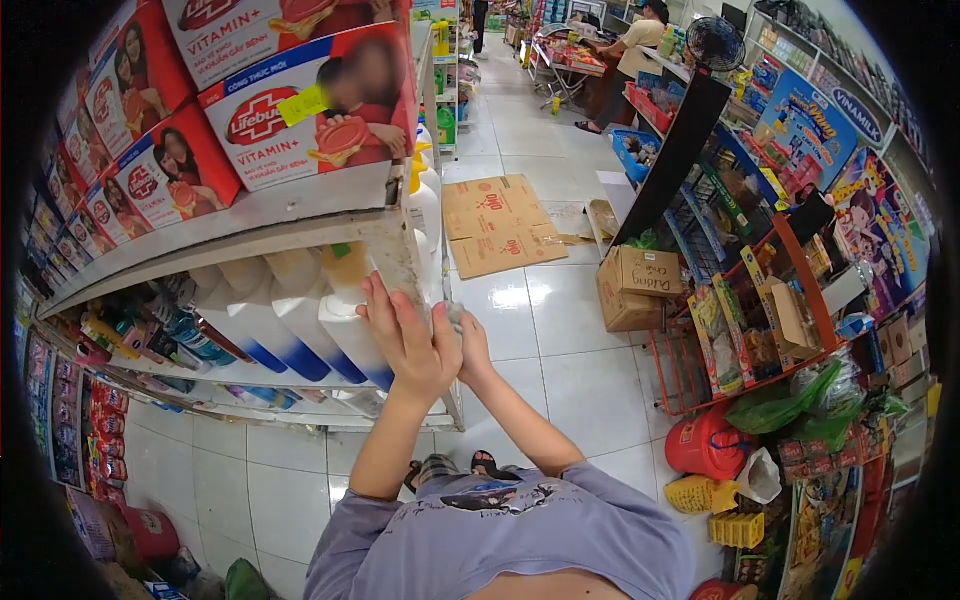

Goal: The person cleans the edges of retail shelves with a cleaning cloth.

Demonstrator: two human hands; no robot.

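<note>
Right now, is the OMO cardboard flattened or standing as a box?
Flattened: the OMO cardboard lies on the floor tiles, with no raised sides.

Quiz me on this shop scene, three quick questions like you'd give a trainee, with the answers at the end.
1. Multiple choice: which name is printed on the red-and-white boxes on the upper shelf?
A) Omo
B) Lifebuoy
C) Vinamilk
2. True or false: the big cardboard sheet in the aisle stands upright.
3. Short answer: which of the person's hands is nearer the white bottles?

Key:
1. B.
2. False; the cardboard sheet lies flat on the tiled floor.
3. The left hand; the right hand is farther from them.
</note>
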